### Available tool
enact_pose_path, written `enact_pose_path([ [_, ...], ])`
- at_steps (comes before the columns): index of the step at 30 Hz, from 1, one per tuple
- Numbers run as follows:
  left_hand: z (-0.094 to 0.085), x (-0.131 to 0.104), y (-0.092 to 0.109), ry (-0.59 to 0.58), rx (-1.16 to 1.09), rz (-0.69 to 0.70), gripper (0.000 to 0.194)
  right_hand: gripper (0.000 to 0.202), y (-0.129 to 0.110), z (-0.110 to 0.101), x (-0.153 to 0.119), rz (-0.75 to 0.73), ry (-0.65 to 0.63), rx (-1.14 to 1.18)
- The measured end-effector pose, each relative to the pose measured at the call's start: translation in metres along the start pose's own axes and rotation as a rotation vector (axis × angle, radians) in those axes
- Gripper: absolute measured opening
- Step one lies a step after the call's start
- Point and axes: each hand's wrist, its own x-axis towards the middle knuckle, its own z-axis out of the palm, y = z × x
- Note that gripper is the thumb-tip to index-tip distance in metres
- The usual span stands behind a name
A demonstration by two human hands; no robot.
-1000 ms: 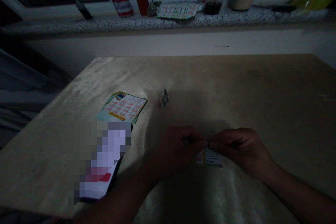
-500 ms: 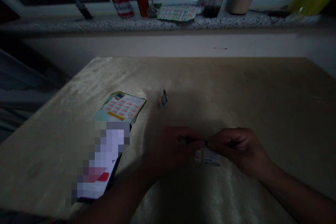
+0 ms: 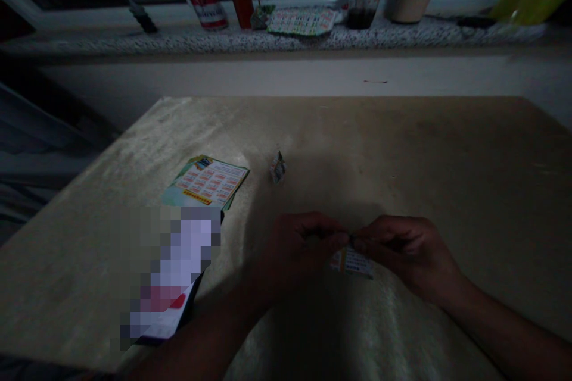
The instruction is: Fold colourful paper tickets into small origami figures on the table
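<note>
**Printed card [image 3: 356, 263] was pinched at its far edge**

The left hand [image 3: 301, 244] and right hand [image 3: 406, 245] were close together, each pinched narrow on it, over the surface [image 3: 447, 161]. A folded paper [image 3: 277, 169] stood beyond; a card stack [image 3: 211, 181] lay leftward, beside a phone [image 3: 181, 271].

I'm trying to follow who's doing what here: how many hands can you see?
2: the left hand and the right hand, close together over the table, at the upper edge of a small printed card. No other hands show.
</note>
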Motion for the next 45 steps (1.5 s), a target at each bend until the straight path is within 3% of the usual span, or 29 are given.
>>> enact_pose_path([
  [6, -0.001, 0.0, 0.004, -0.043, 0.028, 0.063, 0.006, 0.019, -0.002, 0.002, -0.001, 0.012, -0.078, -0.01],
  [13, 0.002, 0.001, -0.001, -0.008, -0.05, 0.0, 0.015, 0.024, -0.001, -0.002, 0.001, 0.023, 0.019, -0.01],
  [19, -0.001, 0.001, 0.005, -0.095, 0.047, 0.027, 0.013, 0.014, -0.002, -0.001, 0.002, 0.029, -0.09, 0.075],
  [26, 0.0, 0.002, 0.002, -0.061, 0.006, -0.019, 0.018, 0.013, -0.001, -0.004, 0.002, 0.019, 0.006, 0.08],
  [32, -0.003, 0.003, 0.006, -0.125, 0.031, -0.019, 0.012, 0.019, 0.0, -0.002, 0.001, 0.047, -0.085, 0.032],
  [38, -0.002, 0.003, -0.001, -0.084, -0.071, -0.052, 0.017, 0.025, 0.001, -0.003, 0.0, 0.052, -0.023, 0.015],
  [45, -0.003, 0.003, -0.005, -0.1, -0.023, -0.101, 0.016, 0.021, 0.002, -0.004, 0.001, 0.085, -0.094, 0.011],
])
